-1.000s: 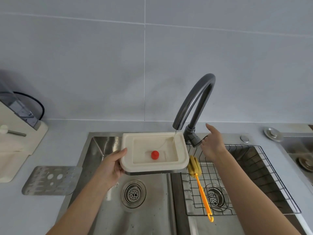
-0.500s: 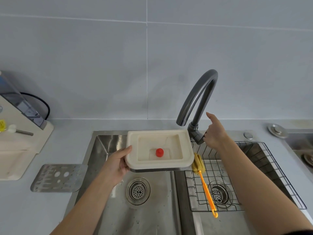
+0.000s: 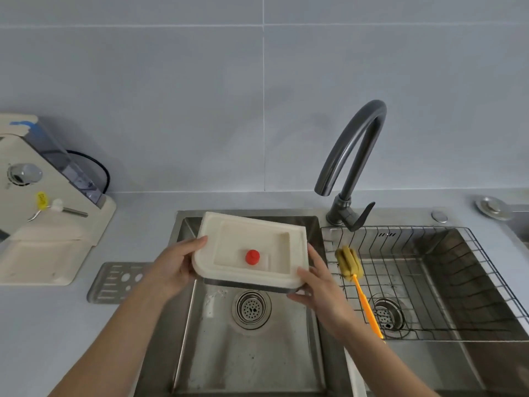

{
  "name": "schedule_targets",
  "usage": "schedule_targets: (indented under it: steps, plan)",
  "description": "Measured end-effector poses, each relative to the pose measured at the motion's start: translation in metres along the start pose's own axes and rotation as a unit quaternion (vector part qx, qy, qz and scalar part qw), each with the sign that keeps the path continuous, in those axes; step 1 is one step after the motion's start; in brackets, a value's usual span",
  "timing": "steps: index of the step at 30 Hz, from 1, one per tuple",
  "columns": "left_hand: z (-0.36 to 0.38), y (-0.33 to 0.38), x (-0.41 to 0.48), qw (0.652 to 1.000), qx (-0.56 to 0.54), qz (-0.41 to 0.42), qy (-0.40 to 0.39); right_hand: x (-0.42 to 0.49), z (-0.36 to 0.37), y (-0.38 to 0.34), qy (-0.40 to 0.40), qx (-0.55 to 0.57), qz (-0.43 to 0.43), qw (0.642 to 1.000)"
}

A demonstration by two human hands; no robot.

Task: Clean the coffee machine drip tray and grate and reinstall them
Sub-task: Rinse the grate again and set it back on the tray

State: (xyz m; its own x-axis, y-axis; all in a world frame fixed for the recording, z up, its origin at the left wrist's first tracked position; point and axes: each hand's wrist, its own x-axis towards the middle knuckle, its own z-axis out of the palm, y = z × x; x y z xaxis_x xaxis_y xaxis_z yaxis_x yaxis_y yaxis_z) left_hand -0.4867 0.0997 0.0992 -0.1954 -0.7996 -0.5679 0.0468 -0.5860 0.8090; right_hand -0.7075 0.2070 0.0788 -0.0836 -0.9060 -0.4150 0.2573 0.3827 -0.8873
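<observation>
The cream drip tray (image 3: 296, 247), with a red float (image 3: 252, 257) inside it, is held slightly tilted over the left sink basin (image 3: 252, 353). My left hand (image 3: 174, 265) grips its left edge. My right hand (image 3: 320, 285) holds its near right corner from below. The metal grate (image 3: 117, 282) lies flat on the counter left of the sink. The cream coffee machine (image 3: 43, 224) stands at the far left.
A dark curved faucet (image 3: 352, 167) rises behind the sink divider, with no water running. The right basin holds a wire rack (image 3: 429, 282) with a yellow sponge brush (image 3: 350, 263) on an orange handle. A round metal cap (image 3: 493, 207) sits at the far right.
My right hand left the faucet lever and took hold of the tray's right corner. The water stream stopped. The tray moved down and tilted over the left basin.
</observation>
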Motion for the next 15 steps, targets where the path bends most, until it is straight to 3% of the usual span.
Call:
schedule_targets:
  steps: [6, 10, 15]
  plan:
    - [-0.021, 0.015, -0.014, 0.985, 0.161, -0.007, 0.056, 0.000, 0.038, 0.044, -0.039, 0.207, 0.099, 0.973]
    - [-0.018, 0.024, -0.011, 0.945, 0.316, -0.004, 0.090, 0.007, 0.062, 0.077, 0.002, 0.264, 0.209, 0.942]
    - [0.002, 0.029, 0.008, 0.887, 0.445, 0.029, 0.119, 0.009, 0.078, 0.098, 0.029, 0.378, 0.310, 0.872]
